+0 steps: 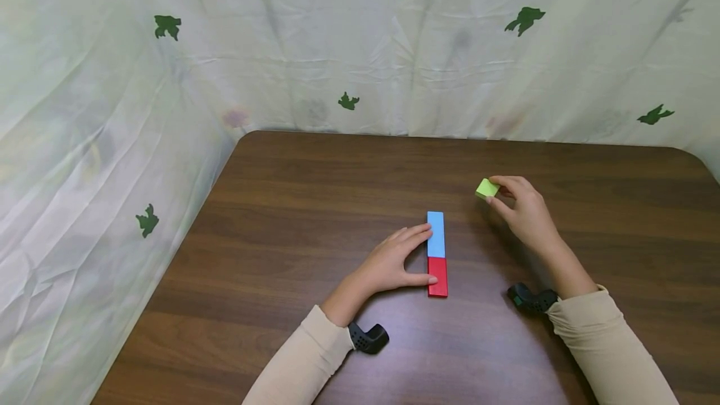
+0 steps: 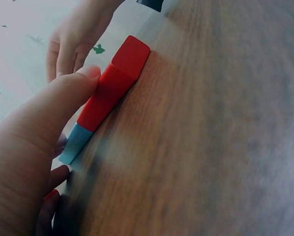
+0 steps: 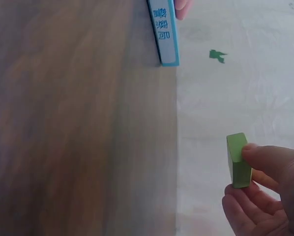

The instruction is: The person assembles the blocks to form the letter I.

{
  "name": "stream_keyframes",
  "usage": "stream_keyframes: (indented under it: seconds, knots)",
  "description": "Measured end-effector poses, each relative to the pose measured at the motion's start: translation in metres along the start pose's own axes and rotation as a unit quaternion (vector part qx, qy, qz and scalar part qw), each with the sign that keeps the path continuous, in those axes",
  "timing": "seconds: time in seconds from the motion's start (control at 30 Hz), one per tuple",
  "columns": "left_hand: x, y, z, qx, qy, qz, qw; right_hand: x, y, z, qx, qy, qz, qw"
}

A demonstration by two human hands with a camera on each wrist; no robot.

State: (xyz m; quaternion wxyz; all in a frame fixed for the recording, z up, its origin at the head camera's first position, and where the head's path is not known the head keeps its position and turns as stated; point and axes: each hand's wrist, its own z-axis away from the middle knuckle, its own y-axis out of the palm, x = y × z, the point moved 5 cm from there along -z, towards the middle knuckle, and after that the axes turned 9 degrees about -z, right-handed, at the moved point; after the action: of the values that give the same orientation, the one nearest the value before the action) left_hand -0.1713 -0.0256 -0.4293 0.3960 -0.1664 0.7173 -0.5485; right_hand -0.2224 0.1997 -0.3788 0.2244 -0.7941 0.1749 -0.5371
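Observation:
A blue block (image 1: 435, 235) and a red block (image 1: 437, 277) lie end to end in a line on the brown table. My left hand (image 1: 388, 262) is spread beside them, its thumb touching the red block and its fingertips the blue one. In the left wrist view the red block (image 2: 112, 81) stands nearer, with the blue block (image 2: 75, 142) beyond. To the right and farther back, my right hand (image 1: 525, 211) pinches a small light green block (image 1: 486, 189) between thumb and fingers. The right wrist view shows printed blue characters on the blue block's (image 3: 162, 34) pale side.
The wood-grain table (image 1: 315, 186) ends at a pale curtain (image 1: 382, 36) with green leaf-like patches, behind and to the left. Each wrist wears a black camera, the left one (image 1: 369, 338) and the right one (image 1: 530, 299) both close above the tabletop.

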Motion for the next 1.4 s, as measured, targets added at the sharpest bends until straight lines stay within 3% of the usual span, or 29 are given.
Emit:
stream_keyframes:
  seconds: [0.33, 1.0, 1.4]
  knots:
    - [0.000, 0.000, 0.000, 0.000, 0.000, 0.005, 1.0000, 0.008, 0.015, -0.011, 0.002, -0.022, -0.010, 0.9997]
    - [0.001, -0.001, 0.000, 0.003, -0.003, 0.008, 1.0000, 0.011, 0.049, -0.020, 0.045, -0.043, -0.021, 0.9978]
    - [0.001, 0.001, 0.000, 0.004, -0.001, 0.009, 0.9999, 0.004, 0.064, -0.023, 0.082, -0.015, -0.041, 0.9957]
